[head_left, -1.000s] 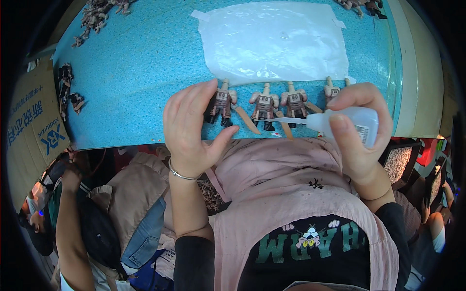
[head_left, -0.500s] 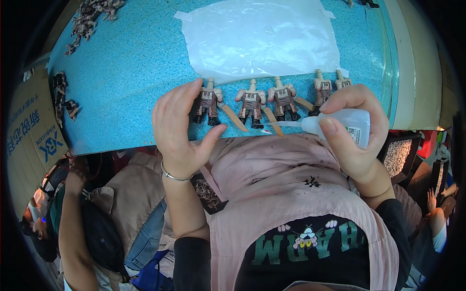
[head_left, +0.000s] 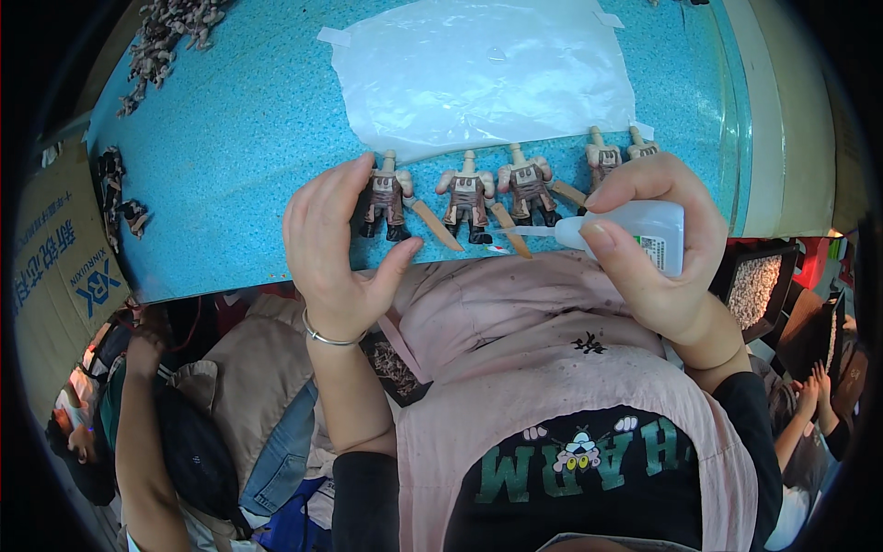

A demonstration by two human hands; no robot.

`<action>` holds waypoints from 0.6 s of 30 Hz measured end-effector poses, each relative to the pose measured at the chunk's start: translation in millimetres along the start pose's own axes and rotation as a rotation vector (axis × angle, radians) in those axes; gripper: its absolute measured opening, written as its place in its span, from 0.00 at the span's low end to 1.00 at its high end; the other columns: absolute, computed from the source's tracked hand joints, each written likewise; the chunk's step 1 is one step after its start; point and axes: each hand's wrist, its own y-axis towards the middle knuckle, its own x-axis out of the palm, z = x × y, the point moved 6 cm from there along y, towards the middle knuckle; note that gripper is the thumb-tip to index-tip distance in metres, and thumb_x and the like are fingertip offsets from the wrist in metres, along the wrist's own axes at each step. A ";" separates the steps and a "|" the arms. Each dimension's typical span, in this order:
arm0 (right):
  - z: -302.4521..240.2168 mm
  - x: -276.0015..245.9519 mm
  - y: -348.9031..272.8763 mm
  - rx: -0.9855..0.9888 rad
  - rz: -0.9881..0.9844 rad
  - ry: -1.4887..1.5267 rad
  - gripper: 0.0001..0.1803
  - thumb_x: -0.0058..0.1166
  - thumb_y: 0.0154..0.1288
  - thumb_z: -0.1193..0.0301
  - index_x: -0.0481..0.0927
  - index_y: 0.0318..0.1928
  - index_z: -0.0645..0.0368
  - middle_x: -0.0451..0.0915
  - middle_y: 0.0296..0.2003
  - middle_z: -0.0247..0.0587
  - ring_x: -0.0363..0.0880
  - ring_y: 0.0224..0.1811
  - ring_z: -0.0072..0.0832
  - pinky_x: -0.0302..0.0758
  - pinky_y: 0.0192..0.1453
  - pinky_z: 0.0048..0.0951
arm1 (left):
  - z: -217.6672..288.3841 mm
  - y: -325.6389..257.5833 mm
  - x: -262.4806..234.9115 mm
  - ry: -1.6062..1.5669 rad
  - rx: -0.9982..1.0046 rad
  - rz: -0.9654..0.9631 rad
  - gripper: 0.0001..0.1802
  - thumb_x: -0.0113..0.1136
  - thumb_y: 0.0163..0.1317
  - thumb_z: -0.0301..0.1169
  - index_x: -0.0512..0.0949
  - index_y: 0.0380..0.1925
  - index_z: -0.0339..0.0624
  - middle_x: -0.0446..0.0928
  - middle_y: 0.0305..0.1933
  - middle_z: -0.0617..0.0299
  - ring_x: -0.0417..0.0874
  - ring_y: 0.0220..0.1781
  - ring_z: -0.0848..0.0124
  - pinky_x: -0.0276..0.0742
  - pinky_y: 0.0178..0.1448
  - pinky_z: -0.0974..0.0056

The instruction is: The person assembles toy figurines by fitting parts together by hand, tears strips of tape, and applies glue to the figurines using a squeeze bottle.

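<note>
My right hand (head_left: 676,253) is wrapped round a translucent squeeze bottle (head_left: 648,230) with a long thin nozzle, held tilted so the nozzle points left. The nozzle's tip is above a flat tan blade-shaped piece (head_left: 510,230), near the boots of a headless toy figure (head_left: 467,193). To the left, my left hand (head_left: 329,248) is open, thumb spread from stretched fingers, beside the leftmost headless figure (head_left: 386,195); whether it touches the figure I cannot tell. A third headless figure (head_left: 529,184) lies alongside, and two more figures (head_left: 602,156) are partly hidden by my right hand.
A white plastic sheet (head_left: 487,74) is taped to the speckled blue table (head_left: 248,156). Figure parts are heaped at the far left (head_left: 166,46), dark pieces (head_left: 115,189) at the left edge. A cardboard box (head_left: 69,239) stands left; people sit on both sides.
The table and figures have shifted slightly left in the view. My right hand and the bottle moved a little left too; my left hand keeps its pose.
</note>
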 end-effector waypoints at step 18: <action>3.7 -53.6 -21.6 0.006 0.188 0.036 0.09 0.62 0.56 0.78 0.76 0.36 0.61 0.78 0.30 0.32 0.74 0.29 0.13 0.69 0.32 0.15 | 0.8 -5.1 3.3 0.013 -0.023 -0.027 0.37 0.69 0.48 0.42 0.71 0.56 0.35 0.75 0.55 0.52 0.73 0.57 0.55 0.65 0.61 0.55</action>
